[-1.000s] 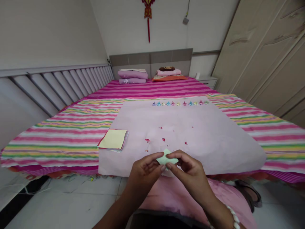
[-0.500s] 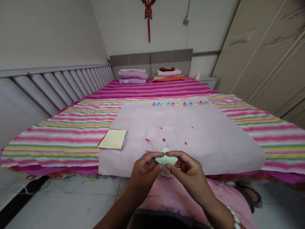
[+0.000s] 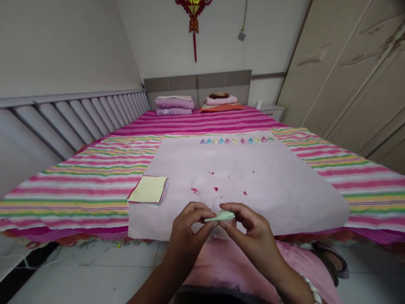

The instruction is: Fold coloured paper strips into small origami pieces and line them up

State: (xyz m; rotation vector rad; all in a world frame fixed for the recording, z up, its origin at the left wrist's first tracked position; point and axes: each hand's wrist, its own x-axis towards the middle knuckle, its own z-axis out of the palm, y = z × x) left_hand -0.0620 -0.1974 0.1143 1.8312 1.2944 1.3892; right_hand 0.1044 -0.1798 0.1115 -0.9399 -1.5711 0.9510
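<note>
A small piece of folded light green paper point(image 3: 223, 215) is pinched between both hands, above the near edge of the pale sheet. My left hand point(image 3: 193, 223) grips its left end between thumb and fingers. At the right end, my right hand point(image 3: 249, 226) pinches it with thumb and index finger. The paper is tilted nearly edge-on, so its face shows only as a narrow sliver. Farther off, a row of small folded paper pieces point(image 3: 234, 141) in several colours lies along the sheet's far edge.
A stack of square paper point(image 3: 148, 189), yellow on top, lies on the left of the pale sheet point(image 3: 284, 185). The sheet covers a striped bed point(image 3: 88, 177) and has red marks point(image 3: 215, 189). Folded bedding point(image 3: 175, 103) sits by the headboard; a wardrobe point(image 3: 341, 76) stands at right.
The green paper has tipped from showing its diamond-like face to nearly edge-on. Both hands still hold it. The view has shifted slightly, with the bed a little lower in the picture.
</note>
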